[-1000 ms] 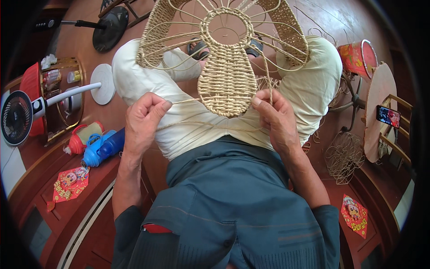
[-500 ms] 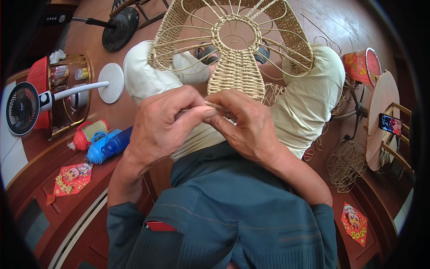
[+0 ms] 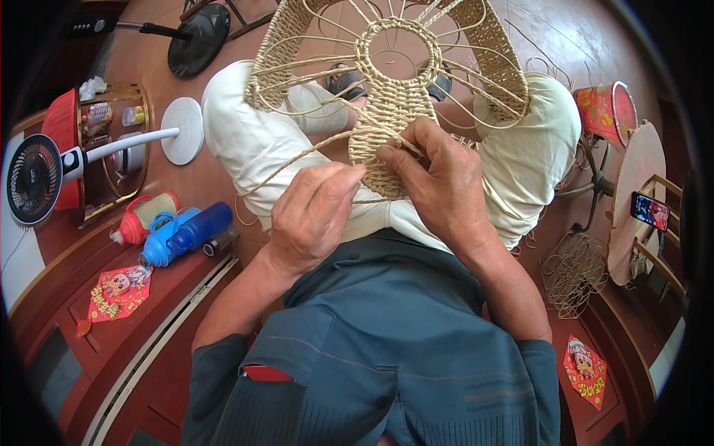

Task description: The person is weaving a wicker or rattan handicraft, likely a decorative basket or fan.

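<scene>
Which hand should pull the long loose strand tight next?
Probably the left hand. Its fingers already pinch the loose strand, which arcs away to the left. The right hand presses its fingertips on the woven basket panel, steadying it.

Grey-blue short-sleeved shirt, cream trousers

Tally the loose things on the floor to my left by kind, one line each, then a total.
Drink bottles: 2, a red one and a blue one
Fans: 2, a white-poled one and a black-based one
Red paper decorations: 1
Total: 5
</scene>
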Demonstrator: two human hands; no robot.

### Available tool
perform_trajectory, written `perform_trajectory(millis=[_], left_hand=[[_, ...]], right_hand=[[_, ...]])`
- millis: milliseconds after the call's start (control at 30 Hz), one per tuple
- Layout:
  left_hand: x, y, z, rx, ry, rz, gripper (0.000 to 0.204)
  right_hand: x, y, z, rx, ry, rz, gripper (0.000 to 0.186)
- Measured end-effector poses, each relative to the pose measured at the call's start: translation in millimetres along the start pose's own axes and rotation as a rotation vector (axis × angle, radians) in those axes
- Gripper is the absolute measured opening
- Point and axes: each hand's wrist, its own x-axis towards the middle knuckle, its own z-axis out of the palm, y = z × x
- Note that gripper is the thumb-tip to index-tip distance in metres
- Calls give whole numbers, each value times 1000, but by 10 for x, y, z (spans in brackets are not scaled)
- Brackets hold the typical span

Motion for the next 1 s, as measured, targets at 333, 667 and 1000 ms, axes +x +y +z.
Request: perform_trajectory(millis=[333,667,1000], left_hand=[[-71,-125,16,222,-97,193,51],[-110,-135,-5,215,-164,189,54],[1,-102,-41,61,-235,52,58]], right_hand=[[-13,12,22,26,-11,38,22],[-12,33,27,13,-15,18,23],[-145,94,-19,185,28,-55,18]])
